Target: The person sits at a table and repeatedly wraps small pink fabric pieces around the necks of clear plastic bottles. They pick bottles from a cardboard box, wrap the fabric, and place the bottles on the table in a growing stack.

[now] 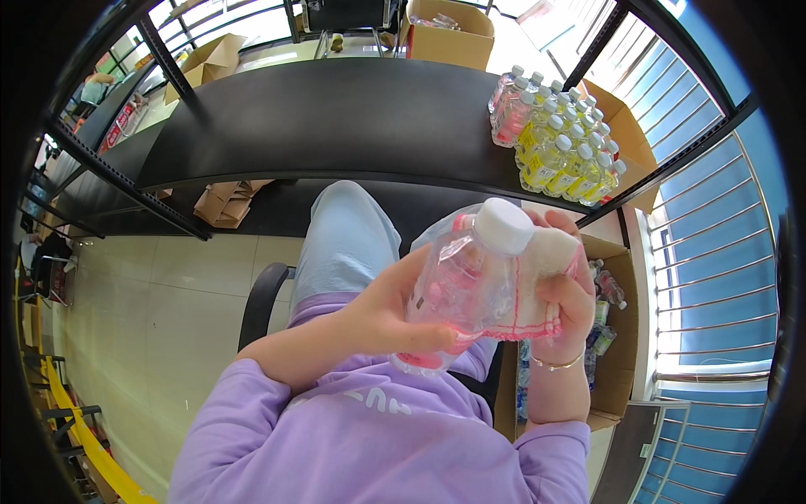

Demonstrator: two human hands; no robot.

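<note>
Over my lap, my left hand [390,311] is wrapped round a clear plastic bottle [457,281] with a white screw cap and pink print. The bottle leans, with its cap up and to the right. My right hand [573,294] grips a white cloth [525,298] edged in pink stitching, just right of the bottle. The cloth lies against or very close to the bottle's side; the exact contact is hidden.
A black shelf [336,118] spans the space ahead, with capped bottles [562,143], yellow and pink, grouped at its right end. To my right, a cardboard box [617,353] holds more bottles. A metal railing [714,277] runs beyond it. Folded cardboard [227,204] sits on the lower shelf.
</note>
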